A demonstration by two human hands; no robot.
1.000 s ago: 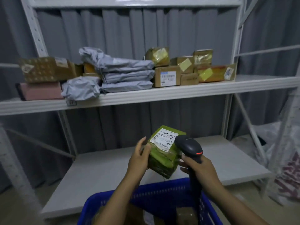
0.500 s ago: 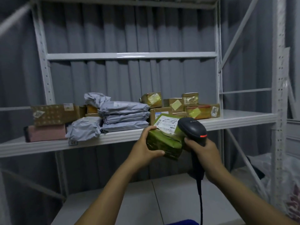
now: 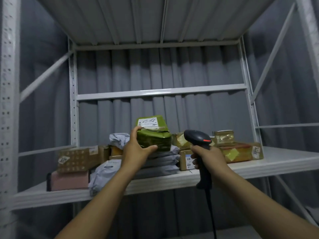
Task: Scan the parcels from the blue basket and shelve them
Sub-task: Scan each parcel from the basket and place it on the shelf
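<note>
On the shelf [image 3: 284, 161], a cardboard box [image 3: 77, 159] sits atop a flat box [image 3: 69, 181] at left, poly mailers [image 3: 165, 167] stack mid-shelf, and taped boxes [image 3: 241, 153] lie right. The left hand [image 3: 136, 152] holds a parcel [image 3: 153, 137] over the mailers. The right hand [image 3: 207, 156] holds the barcode scanner [image 3: 198, 138] just right of the parcel.

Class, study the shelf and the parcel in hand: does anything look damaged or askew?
The green parcel in the left hand has wrinkled, seemingly torn wrapping just below its label. Otherwise nothing stands out.

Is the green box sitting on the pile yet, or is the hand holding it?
Held. The left hand grips the green box just over the grey bags.
</note>
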